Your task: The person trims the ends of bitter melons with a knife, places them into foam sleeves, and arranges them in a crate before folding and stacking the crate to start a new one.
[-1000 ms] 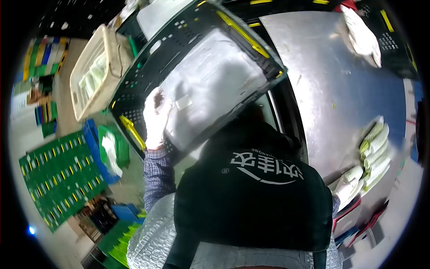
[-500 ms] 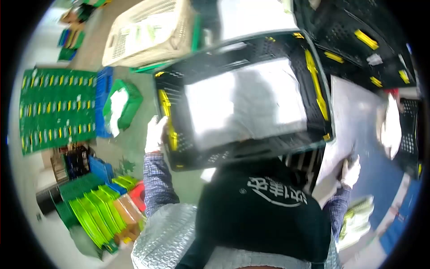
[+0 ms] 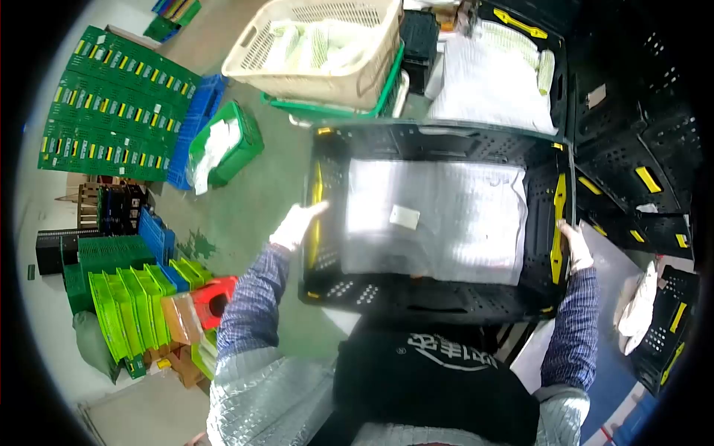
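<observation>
A black plastic crate (image 3: 439, 301) with yellow handle clips is in front of my body. A pale, shiny sheet (image 3: 476, 223) covers its floor, and a small whitish card (image 3: 404, 217) lies on that sheet. At the crate's left wall, my left hand (image 3: 299, 225) in a white glove is closed on the rim by the yellow clip. Also gloved, my right hand (image 3: 576, 249) grips the opposite wall beside its clip. The fingertips of both hands curl over the edges.
Behind the crate stands another black crate with a white cover (image 3: 487, 89) and netted green produce. A cream basket (image 3: 320, 74) sits back left, near a green bin (image 3: 236, 145). Black crates (image 3: 632, 141) are stacked at right, beside a metal tabletop (image 3: 606, 249).
My right hand has left the metal tabletop and taken the crate's right wall. The crate sits farther right and lower in view. The small card now shows inside it.
</observation>
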`<act>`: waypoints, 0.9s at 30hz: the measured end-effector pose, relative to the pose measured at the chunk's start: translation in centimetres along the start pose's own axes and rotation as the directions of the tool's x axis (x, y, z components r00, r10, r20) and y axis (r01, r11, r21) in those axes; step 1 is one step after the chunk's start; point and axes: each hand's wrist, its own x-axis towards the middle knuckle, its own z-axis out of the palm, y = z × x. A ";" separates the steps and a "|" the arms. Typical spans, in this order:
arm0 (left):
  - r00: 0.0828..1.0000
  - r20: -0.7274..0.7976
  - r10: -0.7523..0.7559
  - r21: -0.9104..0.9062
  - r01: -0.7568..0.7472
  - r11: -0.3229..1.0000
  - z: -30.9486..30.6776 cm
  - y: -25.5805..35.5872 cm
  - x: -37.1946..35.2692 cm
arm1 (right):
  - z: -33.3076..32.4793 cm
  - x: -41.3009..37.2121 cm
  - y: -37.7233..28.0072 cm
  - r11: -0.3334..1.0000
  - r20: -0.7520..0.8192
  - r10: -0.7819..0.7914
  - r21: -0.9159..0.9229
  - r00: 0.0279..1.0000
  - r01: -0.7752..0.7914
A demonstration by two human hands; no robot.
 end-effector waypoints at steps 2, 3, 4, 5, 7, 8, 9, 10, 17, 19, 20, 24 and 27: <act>1.000 0.020 0.002 -0.017 -0.002 1.000 1.4 0.3 0.9 | 1.8 -1.7 -1.4 0.999 -0.081 0.040 0.028 0.996 -0.038; 0.998 0.045 0.046 -0.011 -0.045 0.999 3.0 -0.5 1.2 | 1.9 -1.8 -1.5 0.994 0.003 -0.030 -0.109 1.000 0.030; 0.992 0.060 0.113 0.159 -0.121 0.980 5.3 0.1 0.8 | 2.8 -1.9 -1.5 0.949 0.050 -0.138 -0.278 0.989 0.147; 0.977 0.082 0.197 0.321 -0.213 0.923 8.0 1.8 -0.1 | 4.5 -0.4 0.2 0.887 0.031 -0.311 -0.348 0.950 0.302; 0.967 0.235 0.099 0.450 -0.198 0.871 13.1 4.8 -2.1 | 10.3 -3.3 -2.7 0.622 0.153 -0.404 -0.677 0.902 0.394; 0.923 0.381 0.049 0.253 -0.155 0.955 15.7 2.7 -0.7 | 12.9 -3.8 -2.9 0.622 0.227 -0.371 -0.659 0.900 0.423; 0.850 0.526 0.031 0.061 -0.074 0.995 18.0 0.6 0.7 | 14.9 -3.4 -2.5 0.626 0.298 -0.337 -0.637 0.893 0.449; 0.714 0.699 -0.033 0.015 0.031 0.999 19.7 1.1 0.2 | 16.3 -1.7 -1.2 0.688 0.451 -0.338 -0.480 0.826 0.544; 0.296 0.946 0.131 0.250 -0.925 0.285 15.7 6.7 -11.9 | 18.3 -1.7 -14.8 -0.059 0.079 -0.997 -0.540 -0.019 0.839; 0.309 0.922 0.231 0.341 -0.934 -0.111 15.3 3.3 -13.6 | 18.6 0.8 -17.9 0.120 0.203 -0.934 -0.596 0.294 0.794; 0.192 0.897 0.399 0.275 -0.947 -0.163 15.4 2.9 -13.5 | 19.0 1.5 -18.7 0.220 0.253 -0.838 -0.653 0.483 0.725; 0.197 0.777 0.598 0.298 -0.952 -0.073 16.4 -0.1 -13.9 | 19.1 0.6 -16.4 0.004 0.418 -0.850 -0.605 0.321 0.796; 0.300 0.838 0.455 0.344 -0.939 -0.015 17.1 -0.9 -15.1 | 18.0 0.4 -16.7 -0.048 0.557 -0.757 -0.571 0.343 0.820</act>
